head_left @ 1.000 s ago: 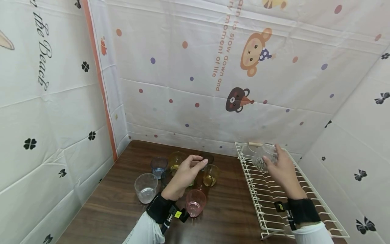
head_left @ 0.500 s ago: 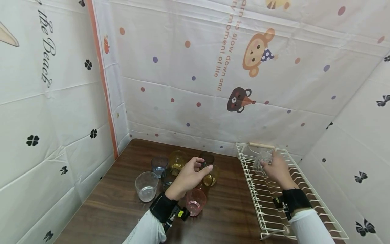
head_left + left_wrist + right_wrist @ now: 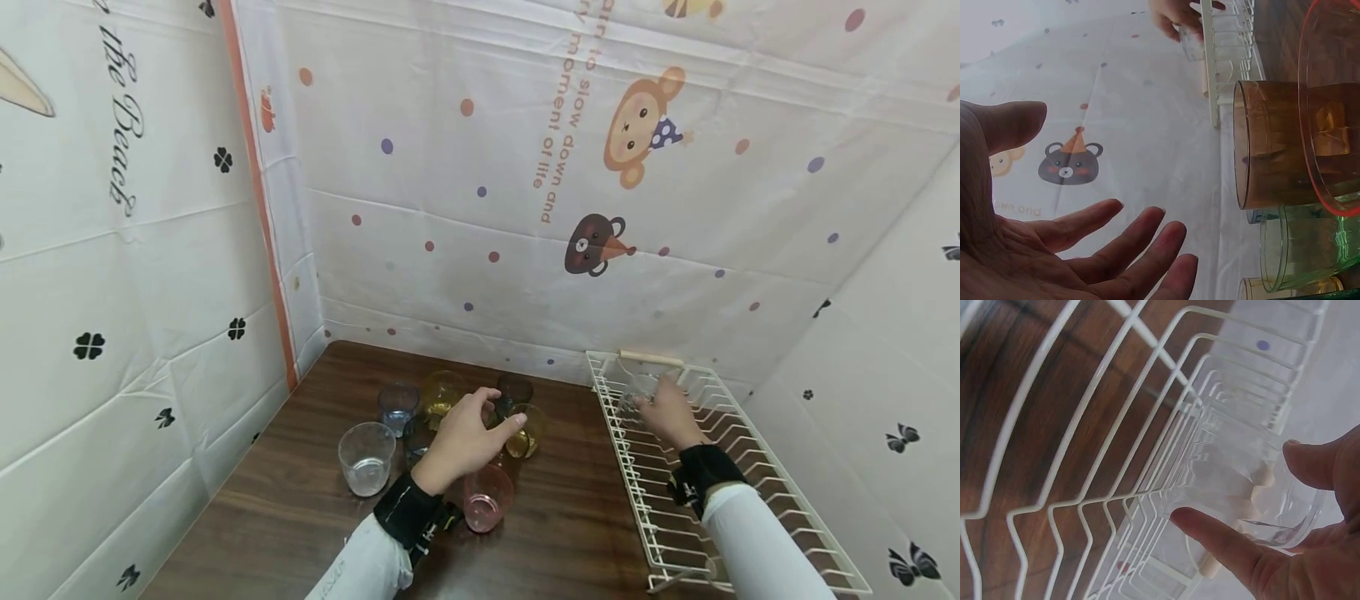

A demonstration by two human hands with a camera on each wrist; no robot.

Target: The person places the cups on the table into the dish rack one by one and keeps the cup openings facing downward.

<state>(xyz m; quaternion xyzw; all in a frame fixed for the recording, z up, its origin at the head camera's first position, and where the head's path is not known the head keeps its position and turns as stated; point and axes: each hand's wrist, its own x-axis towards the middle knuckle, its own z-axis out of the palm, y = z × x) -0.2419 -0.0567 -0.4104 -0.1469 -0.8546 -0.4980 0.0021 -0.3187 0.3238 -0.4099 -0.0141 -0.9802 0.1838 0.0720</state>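
Wooden table (image 3: pixel 570 533): your right hand (image 3: pixel 663 412) grasps 1 clear glass (image 3: pixel 1254 487) in the wire rack (image 3: pixel 738 483); left hand (image 3: pixel 465 437) released, above the cups (image 3: pixel 487 498).

clear cup (image 3: pixel 636 398): mostly hidden behind the right hand (image 3: pixel 666 410)
rack (image 3: pixel 757 467): 5 o'clock corner cut off
left hand (image 3: pixel 1054 250): palm cut off at 7 o'clock

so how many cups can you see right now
8 at least. One clear cup is in the right hand at the rack's far end. Seven cluster on the table: clear, blue, yellow, brown, amber, pink, dark. The left hand may hide more.
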